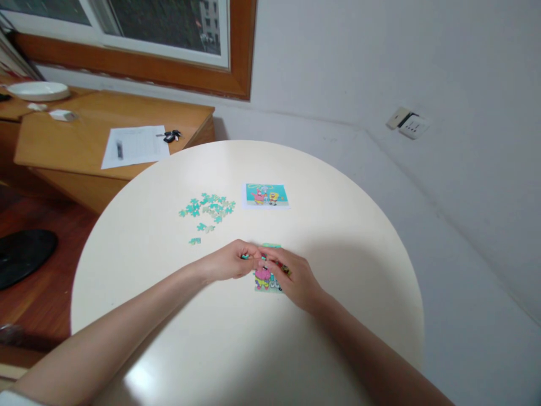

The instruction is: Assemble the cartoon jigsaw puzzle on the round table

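Observation:
Both my hands meet over a partly joined jigsaw puzzle [262,280] on the round table. Pink, green and teal parts of its cartoon picture show between and below the fingers; the rest is covered. My left hand [237,260] is closed at the puzzle's upper left edge, with a bit of a teal puzzle piece [244,256] showing between thumb and fingers. From the right, my right hand [296,277] lies across the puzzle, thumb and fingers bent around its upper part. The fingertips of the two hands touch or nearly touch.
Loose teal puzzle pieces [215,208] lie scattered on the white round table [169,338]. A printed cartoon picture [266,195] rests beyond my hands. Left of the table, a wooden desk [91,115] bears a paper sheet [135,145], keys [172,136] and a white dish [39,90].

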`<state>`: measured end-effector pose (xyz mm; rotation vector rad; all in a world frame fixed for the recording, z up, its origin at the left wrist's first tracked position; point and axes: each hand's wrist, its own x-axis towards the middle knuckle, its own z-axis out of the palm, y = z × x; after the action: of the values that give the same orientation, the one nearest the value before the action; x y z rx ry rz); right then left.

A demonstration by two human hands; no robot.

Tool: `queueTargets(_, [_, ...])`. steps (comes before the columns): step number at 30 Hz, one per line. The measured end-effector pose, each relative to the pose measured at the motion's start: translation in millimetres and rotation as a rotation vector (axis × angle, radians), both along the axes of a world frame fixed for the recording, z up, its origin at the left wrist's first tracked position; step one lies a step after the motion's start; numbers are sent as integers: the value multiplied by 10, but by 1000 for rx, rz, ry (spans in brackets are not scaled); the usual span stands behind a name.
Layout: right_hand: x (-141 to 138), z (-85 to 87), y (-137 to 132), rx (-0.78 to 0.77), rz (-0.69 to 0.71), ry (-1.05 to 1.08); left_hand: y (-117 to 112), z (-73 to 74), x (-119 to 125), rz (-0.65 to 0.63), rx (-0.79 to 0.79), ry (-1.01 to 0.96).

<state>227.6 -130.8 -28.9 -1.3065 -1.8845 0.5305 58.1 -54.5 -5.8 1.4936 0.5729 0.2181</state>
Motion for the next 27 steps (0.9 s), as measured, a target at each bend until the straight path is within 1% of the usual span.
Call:
queueTargets(4, [29,2,7,-26,-9,-8,-12,15,4,18,74,12])
queueTargets(8, [113,7,12,-7,-27,1,25,-19,-10,105,159,16])
queueTargets(10, [166,2,19,0,-55,17,60,-46,-28,146,220,34])
queueTargets(12, [222,-5,30,-12,-111,38,91,-65,-48,159,278,70])
queueTargets(16, [334,-26,65,-56,-250,120,108,-73,-69,145,369,128])
queueTargets(20, [400,-42,103,-93,-305,192,79,-84,-70,116,502,210])
queueTargets(23, [406,-38,116,-61,-322,177,59,-109,-80,49,608,241])
queueTargets(27, [411,-10,122,17,-342,106,48,-128,-100,-14,693,280])
